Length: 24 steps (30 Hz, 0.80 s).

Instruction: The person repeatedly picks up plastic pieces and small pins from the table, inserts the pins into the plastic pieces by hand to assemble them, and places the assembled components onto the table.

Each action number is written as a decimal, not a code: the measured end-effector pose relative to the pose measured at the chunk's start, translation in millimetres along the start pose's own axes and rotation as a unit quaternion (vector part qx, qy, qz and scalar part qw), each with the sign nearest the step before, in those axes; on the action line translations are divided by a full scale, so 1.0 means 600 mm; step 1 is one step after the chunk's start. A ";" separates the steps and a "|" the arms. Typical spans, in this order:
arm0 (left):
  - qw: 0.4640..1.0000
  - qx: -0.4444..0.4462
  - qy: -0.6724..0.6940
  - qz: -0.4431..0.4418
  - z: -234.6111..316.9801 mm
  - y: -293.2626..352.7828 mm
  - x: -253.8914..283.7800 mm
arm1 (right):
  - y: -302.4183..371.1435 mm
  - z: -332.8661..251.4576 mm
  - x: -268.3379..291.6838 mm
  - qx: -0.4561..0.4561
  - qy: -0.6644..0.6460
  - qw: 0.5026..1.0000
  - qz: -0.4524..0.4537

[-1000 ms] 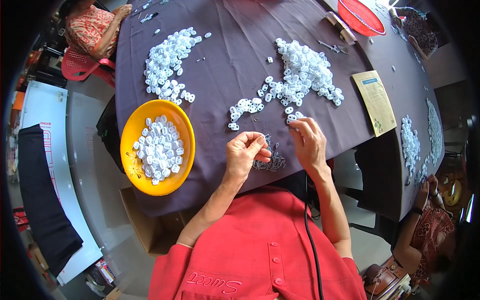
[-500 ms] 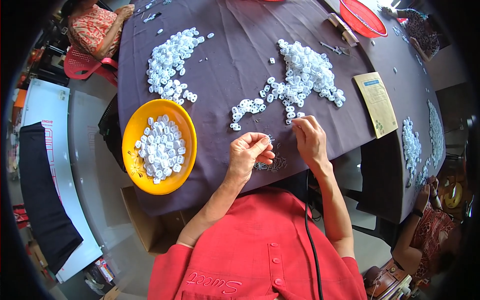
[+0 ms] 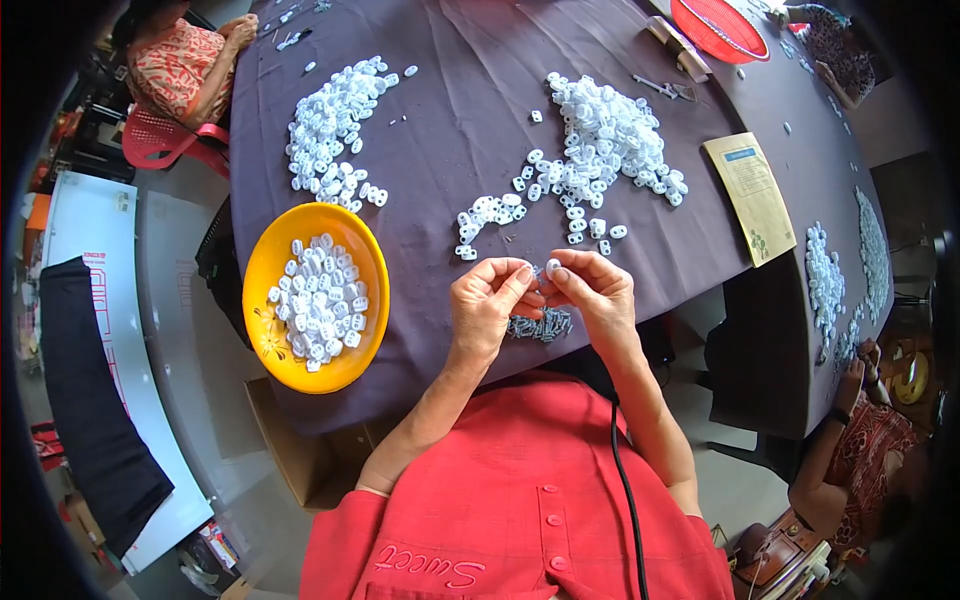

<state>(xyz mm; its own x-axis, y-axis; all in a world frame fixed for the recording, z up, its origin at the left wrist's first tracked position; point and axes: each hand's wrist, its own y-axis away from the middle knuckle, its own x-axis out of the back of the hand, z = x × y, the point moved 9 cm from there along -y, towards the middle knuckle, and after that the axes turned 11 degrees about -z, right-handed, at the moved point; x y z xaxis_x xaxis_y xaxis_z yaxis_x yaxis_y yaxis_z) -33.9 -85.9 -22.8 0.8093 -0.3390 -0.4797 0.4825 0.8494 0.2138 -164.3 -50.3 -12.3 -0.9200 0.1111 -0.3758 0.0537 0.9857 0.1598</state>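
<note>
My left hand (image 3: 487, 305) is closed in a pinch, with small grey metal pieces, seemingly screws, showing at its fingertips. Close beside it, my right hand (image 3: 600, 293) pinches a small white oval plastic piece (image 3: 553, 265) between thumb and forefinger. The fingertips of both hands nearly meet. Just below them on the cloth lies a heap of small grey screw-like pieces (image 3: 541, 325), partly hidden by the hands. Beyond my hands is a small cluster of white two-hole plastic pieces (image 3: 490, 212), and farther right a large pile of the same pieces (image 3: 610, 130).
An orange bowl (image 3: 262, 290) of white pieces stands at the left table edge. Another white pile (image 3: 335, 120) lies behind it. A brown envelope (image 3: 750, 200) and a red basket (image 3: 715, 30) are to the right. Other people sit around the dark-clothed table (image 3: 440, 130).
My right hand has drawn back from the white pieces toward my left hand, bringing one white piece with it. My left hand has stayed about where it was.
</note>
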 end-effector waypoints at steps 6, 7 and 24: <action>0.999 -0.009 -0.038 -0.004 0.006 -0.001 -0.002 | -0.002 0.004 0.002 0.016 0.033 0.999 0.007; 0.999 -0.009 -0.045 -0.004 0.006 -0.001 -0.002 | -0.002 0.003 0.003 0.020 0.040 0.999 0.009; 0.999 0.002 -0.052 0.002 0.004 -0.001 0.003 | -0.005 0.007 0.000 0.014 0.053 0.998 0.002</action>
<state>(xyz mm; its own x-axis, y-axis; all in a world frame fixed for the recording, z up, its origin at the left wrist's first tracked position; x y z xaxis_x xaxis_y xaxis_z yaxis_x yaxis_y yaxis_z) -32.0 -88.1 -22.1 0.8420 -0.3756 -0.3872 0.4797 0.8497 0.2189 -162.8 -52.5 -16.7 -0.9556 0.1034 -0.2761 0.0679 0.9885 0.1353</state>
